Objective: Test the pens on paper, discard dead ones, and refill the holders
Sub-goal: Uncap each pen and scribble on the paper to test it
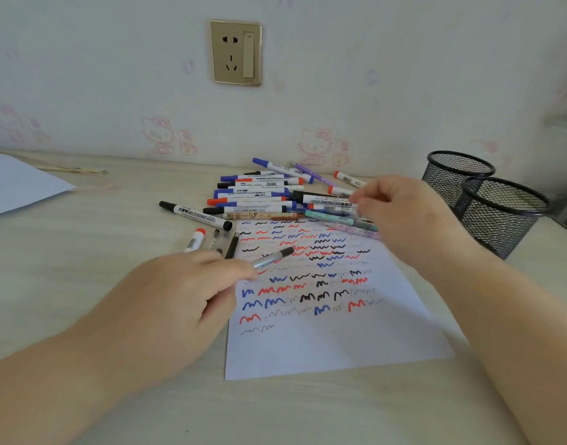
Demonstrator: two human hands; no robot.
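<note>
A white test sheet covered in blue, red and black scribbles lies on the desk. Beyond its far edge sits a heap of markers and pens. My left hand grips a slim silver pen with a black cap, its capped end pointing right over the sheet. My right hand reaches into the right side of the heap, fingertips pinching at a white black-capped marker. Two black mesh holders stand at the right, with nothing visible inside them.
A black-capped whiteboard marker, a red-capped marker and a few small pens lie left of the sheet. Another white sheet lies at far left. A wall socket sits above the heap.
</note>
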